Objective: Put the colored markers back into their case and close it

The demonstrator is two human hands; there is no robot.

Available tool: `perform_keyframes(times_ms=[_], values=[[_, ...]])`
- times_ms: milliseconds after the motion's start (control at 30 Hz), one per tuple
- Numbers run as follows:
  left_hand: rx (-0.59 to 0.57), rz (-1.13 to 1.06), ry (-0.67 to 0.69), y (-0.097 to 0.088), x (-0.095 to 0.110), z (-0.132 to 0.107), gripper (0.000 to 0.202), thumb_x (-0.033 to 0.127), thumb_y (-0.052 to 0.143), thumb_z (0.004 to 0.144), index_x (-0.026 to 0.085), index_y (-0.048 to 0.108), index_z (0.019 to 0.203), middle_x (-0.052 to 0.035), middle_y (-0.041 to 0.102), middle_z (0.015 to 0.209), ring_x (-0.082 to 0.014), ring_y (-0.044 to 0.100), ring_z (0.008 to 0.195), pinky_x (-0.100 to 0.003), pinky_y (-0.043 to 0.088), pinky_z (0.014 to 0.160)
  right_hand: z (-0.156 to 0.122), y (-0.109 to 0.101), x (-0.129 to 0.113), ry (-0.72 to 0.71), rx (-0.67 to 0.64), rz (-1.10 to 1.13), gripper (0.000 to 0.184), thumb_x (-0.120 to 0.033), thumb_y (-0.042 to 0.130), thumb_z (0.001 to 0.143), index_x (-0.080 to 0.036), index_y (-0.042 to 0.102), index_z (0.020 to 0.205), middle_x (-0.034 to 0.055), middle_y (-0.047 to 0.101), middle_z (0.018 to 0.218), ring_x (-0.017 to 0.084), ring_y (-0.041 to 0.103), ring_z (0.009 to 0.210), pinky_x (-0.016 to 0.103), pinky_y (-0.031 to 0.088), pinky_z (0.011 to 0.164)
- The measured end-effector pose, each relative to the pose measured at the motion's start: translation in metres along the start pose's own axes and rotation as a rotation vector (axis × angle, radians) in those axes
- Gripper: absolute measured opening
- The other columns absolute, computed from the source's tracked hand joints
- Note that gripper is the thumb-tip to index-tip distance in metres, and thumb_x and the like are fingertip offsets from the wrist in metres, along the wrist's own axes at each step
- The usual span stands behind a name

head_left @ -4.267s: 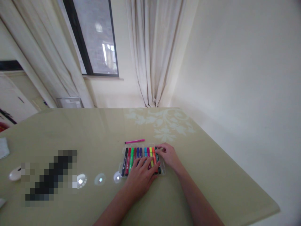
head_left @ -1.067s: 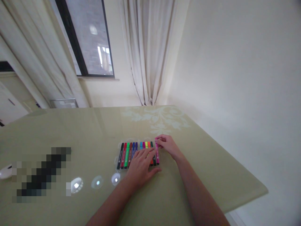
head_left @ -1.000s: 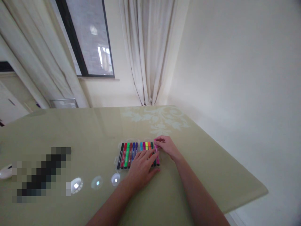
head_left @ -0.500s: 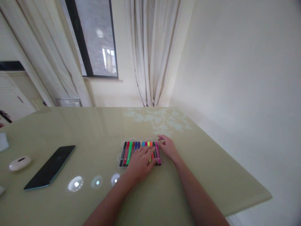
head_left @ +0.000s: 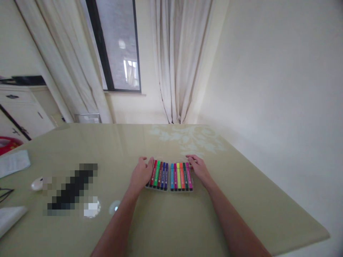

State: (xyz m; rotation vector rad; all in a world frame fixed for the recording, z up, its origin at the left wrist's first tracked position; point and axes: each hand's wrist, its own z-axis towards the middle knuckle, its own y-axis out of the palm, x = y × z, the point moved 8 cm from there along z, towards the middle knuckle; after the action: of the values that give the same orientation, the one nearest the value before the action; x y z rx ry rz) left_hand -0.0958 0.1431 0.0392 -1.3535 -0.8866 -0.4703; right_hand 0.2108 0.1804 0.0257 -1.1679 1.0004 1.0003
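A clear plastic marker case (head_left: 169, 189) lies opened flat on the table, its two halves side by side. Dark, red, green, brown and blue markers (head_left: 159, 175) fill the left half. In the right half are blue, magenta, yellow, orange and dark green markers (head_left: 179, 176). My left hand (head_left: 141, 173) grips the case's left edge, with the thumb over its upper corner and the black marker largely covered. At the opposite edge, my right hand (head_left: 199, 169) holds the case beside the outermost magenta marker; its fingertips are partly hidden.
To the left lie a dark flat device (head_left: 73, 187), blurred into blocks, and a white mouse-like object (head_left: 36, 184). Farther left are a pale sheet or cloth (head_left: 16, 162), a white object (head_left: 10, 217) and a black cable (head_left: 5, 193). The table's right edge (head_left: 278, 191) runs near the wall.
My left hand has moved left off the markers to the case's left edge, uncovering both rows. My right hand stays at the right edge. The view has turned slightly left.
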Motion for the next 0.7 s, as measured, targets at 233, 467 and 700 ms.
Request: perform_keyframes(times_ms=[233,467,700], values=[[-0.098,-0.534,0.201,0.011,0.037,-0.019,0.067,0.075,0.039,0.095,0.018,0.063,0.121,-0.0139,0.074,0.118,-0.0271,0.071,0.105,-0.042,0.055,0.095,-0.017,0.018,-0.025,-0.042,-0.051,0.379,0.040,-0.053,0.075,0.084,-0.023,0.078,0.110,0.0020,0.066,0.082,0.018,0.064,0.078,0.034,0.057,0.075],[-0.341,-0.592,0.418,0.039,0.066,-0.052,0.064,0.063,0.052,0.098,0.019,0.056,0.144,-0.0145,0.059,0.149,-0.0311,0.055,0.138,-0.050,0.039,0.120,-0.026,0.029,-0.033,-0.060,-0.025,0.425,0.056,-0.043,0.089,0.071,-0.027,0.070,0.121,0.0010,0.060,0.107,0.015,0.067,0.081,0.034,0.058,0.080],[-0.357,-0.364,0.680,0.050,0.080,-0.073,0.083,0.017,0.066,0.084,0.026,0.035,0.161,-0.0092,0.045,0.162,-0.0287,0.044,0.148,-0.053,0.032,0.126,-0.025,0.026,-0.035,-0.066,-0.015,0.314,0.054,-0.047,0.086,0.074,-0.024,0.069,0.120,0.0044,0.063,0.111,0.014,0.063,0.077,0.030,0.055,0.069]])
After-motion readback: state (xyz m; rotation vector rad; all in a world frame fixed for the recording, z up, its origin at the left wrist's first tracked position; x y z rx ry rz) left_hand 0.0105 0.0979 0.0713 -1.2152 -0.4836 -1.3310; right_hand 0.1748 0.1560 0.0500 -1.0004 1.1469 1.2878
